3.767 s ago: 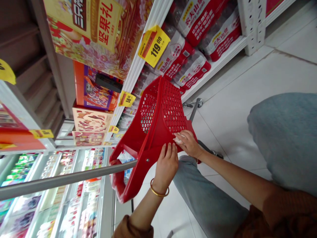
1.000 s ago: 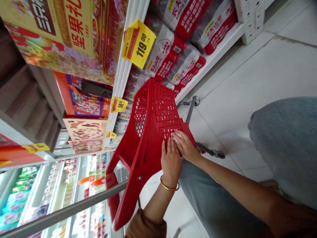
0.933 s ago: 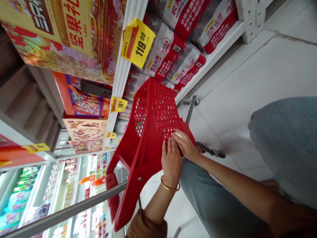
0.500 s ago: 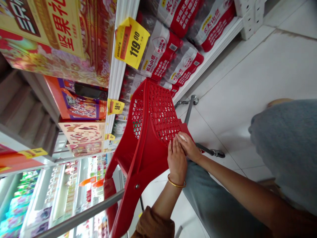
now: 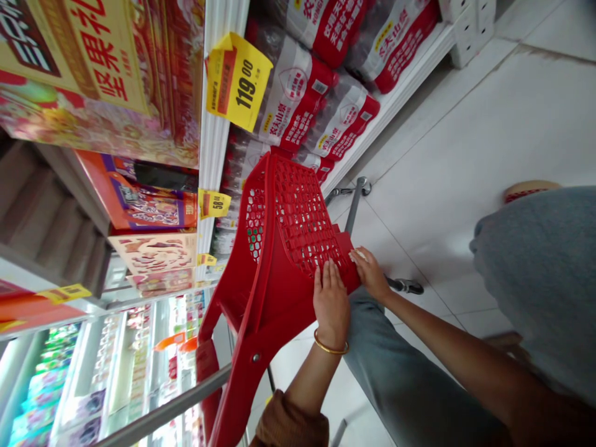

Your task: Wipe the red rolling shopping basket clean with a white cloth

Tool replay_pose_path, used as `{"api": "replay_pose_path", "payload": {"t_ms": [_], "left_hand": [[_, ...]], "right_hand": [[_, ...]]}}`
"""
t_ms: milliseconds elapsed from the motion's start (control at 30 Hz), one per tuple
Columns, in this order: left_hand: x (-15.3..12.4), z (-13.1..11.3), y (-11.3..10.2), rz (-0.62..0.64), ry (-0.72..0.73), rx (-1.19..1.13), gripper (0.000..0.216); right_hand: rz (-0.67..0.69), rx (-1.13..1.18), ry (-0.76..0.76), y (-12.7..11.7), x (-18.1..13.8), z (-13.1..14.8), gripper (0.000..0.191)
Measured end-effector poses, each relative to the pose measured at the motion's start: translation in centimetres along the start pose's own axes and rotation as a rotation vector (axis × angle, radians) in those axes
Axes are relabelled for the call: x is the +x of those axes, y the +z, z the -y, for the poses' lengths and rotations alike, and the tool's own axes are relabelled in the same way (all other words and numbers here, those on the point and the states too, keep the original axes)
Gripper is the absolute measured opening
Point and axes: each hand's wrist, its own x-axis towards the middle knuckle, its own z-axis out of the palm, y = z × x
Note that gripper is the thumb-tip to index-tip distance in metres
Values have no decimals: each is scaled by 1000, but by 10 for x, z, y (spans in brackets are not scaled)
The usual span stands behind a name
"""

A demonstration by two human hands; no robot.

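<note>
A red plastic shopping cart [image 5: 284, 316] with a honeycomb-holed basket fills the middle; the view is turned sideways. My left hand [image 5: 331, 304], with a gold bracelet [image 5: 330, 346] at its wrist, lies flat on the cart's side, fingers stretched out near the lower edge of the holes. Close beside it, my right hand [image 5: 372, 276] rests at the cart's edge with bent fingers. A small white wad [image 5: 357, 254] shows at its fingertips; its exact kind is too small to tell. The palms are hidden.
Shelves with shrink-wrapped bottle packs [image 5: 293, 93] and boxed goods [image 5: 107, 74] stand close to the cart. Yellow price tags [image 5: 239, 81] stick out from the shelf edge. Cart wheels [image 5: 407, 286] rest on the tiled floor [image 5: 447, 161], near legs in jeans [image 5: 535, 267].
My right hand has moved away from my left hand, toward the cart's edge. My left hand stays on the cart's side, almost in place. The view has shifted slightly.
</note>
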Motion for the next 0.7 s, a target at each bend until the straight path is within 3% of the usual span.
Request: {"api": "replay_pose_path", "payload": {"t_ms": [133, 233, 567, 700], "left_hand": [[-1, 5, -7, -11, -36, 5, 55], [-1, 7, -10, 2, -43, 2, 59], [-3, 8, -17, -27, -43, 35, 51], [-7, 15, -20, -52, -64, 42, 49]], "right_hand": [[-52, -29, 106, -2, -7, -16, 43], [-70, -28, 134, 0, -4, -9, 44], [33, 54, -44, 2, 15, 91, 44], [38, 136, -72, 0, 16, 108, 46]]}}
